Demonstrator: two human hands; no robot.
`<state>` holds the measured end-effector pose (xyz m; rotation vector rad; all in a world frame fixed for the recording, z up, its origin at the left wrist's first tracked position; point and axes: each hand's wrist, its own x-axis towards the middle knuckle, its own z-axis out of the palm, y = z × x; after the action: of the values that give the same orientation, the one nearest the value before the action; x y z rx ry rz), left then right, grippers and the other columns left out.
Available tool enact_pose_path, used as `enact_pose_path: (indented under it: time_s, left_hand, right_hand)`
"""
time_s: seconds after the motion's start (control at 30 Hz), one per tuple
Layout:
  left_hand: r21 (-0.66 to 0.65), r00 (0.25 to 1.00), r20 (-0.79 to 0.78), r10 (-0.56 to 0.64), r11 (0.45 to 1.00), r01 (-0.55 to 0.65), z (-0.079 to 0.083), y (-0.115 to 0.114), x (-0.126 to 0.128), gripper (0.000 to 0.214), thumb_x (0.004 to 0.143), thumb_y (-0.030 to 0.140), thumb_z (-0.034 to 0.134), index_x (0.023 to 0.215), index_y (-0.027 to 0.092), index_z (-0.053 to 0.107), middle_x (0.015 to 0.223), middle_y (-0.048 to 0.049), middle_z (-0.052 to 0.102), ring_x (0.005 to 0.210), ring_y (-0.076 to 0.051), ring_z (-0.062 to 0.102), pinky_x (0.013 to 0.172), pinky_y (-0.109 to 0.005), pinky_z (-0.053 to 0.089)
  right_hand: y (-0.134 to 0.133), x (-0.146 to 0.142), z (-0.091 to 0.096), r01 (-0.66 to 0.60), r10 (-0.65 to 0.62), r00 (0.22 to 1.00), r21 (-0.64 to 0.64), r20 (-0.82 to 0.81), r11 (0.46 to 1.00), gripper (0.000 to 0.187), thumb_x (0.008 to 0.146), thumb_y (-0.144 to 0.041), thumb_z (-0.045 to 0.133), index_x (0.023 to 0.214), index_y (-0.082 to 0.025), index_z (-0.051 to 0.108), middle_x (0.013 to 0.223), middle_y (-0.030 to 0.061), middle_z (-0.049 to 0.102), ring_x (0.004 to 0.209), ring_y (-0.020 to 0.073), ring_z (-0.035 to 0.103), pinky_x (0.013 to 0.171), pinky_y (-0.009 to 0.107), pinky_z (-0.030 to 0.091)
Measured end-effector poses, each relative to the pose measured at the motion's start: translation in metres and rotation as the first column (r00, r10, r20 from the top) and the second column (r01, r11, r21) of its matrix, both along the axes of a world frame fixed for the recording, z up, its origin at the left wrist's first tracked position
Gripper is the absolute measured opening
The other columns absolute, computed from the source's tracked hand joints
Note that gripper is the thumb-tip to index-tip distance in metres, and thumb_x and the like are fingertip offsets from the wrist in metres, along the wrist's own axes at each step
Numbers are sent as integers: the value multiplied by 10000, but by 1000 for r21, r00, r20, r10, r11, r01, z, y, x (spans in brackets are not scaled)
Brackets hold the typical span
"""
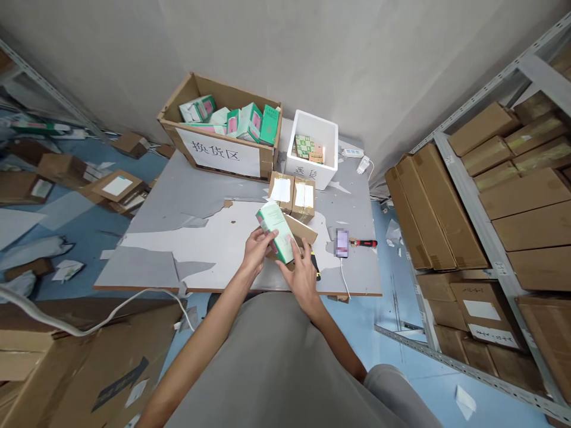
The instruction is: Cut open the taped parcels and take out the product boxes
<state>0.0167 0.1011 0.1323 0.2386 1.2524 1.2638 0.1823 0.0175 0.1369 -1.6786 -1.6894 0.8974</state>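
2 hands (255, 252) (304, 276), fingers (307, 248) gripping green-white carton (275, 221) | grey table (156, 199), perhaps peeling | blue floor (392, 297) | laden shelving (500, 267), right

Wore grey, a smooth plain top (285, 362) rounding out front and centre! Matched that with a loose grey sleeve (392, 389) on the right, then went bare along both forearms (209, 327), bare at left hand (256, 252) and right hand (304, 274).

Back left on the table (167, 193) stood a carton (236, 98) of boxes (249, 123); right of it, a tub (329, 172) of packets (306, 147). Before the tub sat two parcels (304, 209); nearer, between left hand (256, 248) and right hand (304, 273), a held box (273, 220). Rightward lay a phone (342, 242), then a tool (366, 243).
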Motion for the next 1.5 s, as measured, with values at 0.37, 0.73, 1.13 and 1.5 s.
enact_pose_path:
  time_s: [0.37, 0.73, 1.13, 1.5]
  left_hand:
    - [187, 994, -106, -28, 981, 48, -1, -14, -12, 716, 782, 535, 1060, 1342, 201, 762, 1459, -177, 822, 1411, -333, 769, 1165, -433, 632]
    - [255, 992, 28, -121, 961, 109, 16, -9, -32, 665, 809, 651, 1009, 1280, 227, 810, 1357, -109, 857, 1282, -317, 796, 1020, -399, 657]
    - [169, 983, -20, -183, 968, 184, 9, -40, -48, 851, 727, 692, 1067, 1386, 236, 780, 1455, -153, 835, 1372, -367, 789, 1084, -425, 681]
    - [38, 926, -313, -210, 972, 234, -20, -92, -90, 942, 703, 650, 1069, 1504, 293, 728, 1566, -187, 757, 1348, -408, 809, 1131, -565, 704]
  right_hand:
    - [25, -3, -1, 110, -219, 759, -210, -614, 971, 760, 883, -586, 972, 1554, -289, 774, 1542, 103, 803, 1361, 329, 795, 1118, 471, 735]
    - [37, -10, 11, -125, -569, 183, -593, -802, 795, 386, 1051, -507, 893, 1355, -294, 786, 1062, 10, 911, 866, 193, 831, 726, 273, 730]
    - [24, -25, -6, -125, -490, 310, -545, -815, 829, 511, 892, -498, 1028, 1312, -331, 789, 1180, 29, 915, 1046, 249, 870, 901, 375, 755]
    - [15, -66, -3, -168, -406, 416, -507, -814, 845, 665, 806, -510, 1080, 1394, -336, 824, 1499, 44, 846, 1348, 303, 828, 1198, 476, 698]
